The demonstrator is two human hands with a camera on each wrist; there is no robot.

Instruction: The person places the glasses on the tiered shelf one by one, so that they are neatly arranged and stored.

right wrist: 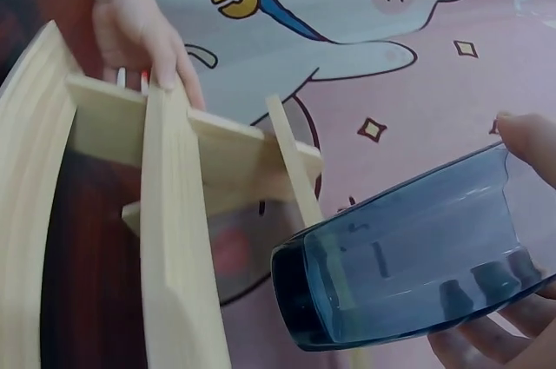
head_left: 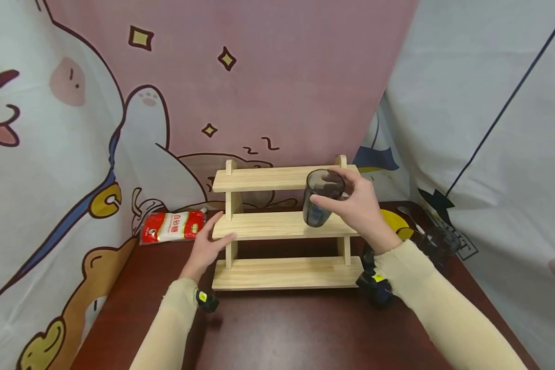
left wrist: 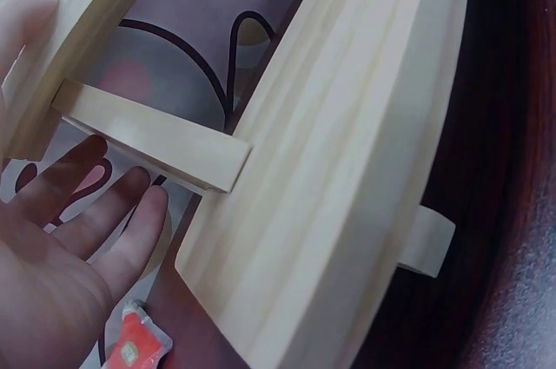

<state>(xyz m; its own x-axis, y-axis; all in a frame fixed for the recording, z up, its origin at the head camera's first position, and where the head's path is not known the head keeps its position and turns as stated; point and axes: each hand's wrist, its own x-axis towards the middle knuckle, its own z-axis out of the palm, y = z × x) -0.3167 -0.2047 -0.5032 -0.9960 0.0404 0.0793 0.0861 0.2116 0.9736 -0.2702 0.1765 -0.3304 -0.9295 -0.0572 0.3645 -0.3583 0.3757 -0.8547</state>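
My right hand holds a dark, see-through glass between thumb and fingers, over the right part of the middle shelf of a three-tier wooden rack. In the right wrist view, the glass is tilted, its thick base toward the rack. Whether it touches the shelf is unclear. At the middle shelf's left end, my left hand touches the board. The left wrist view shows its thumb against the wood and the other fingers of the hand spread, nearly straight, beside an upright.
A red and white packet lies behind and left of the rack on the dark red table. Right of the rack, partly behind my right arm, are a yellow object and a dark clear vessel. Printed cloth hangs behind.
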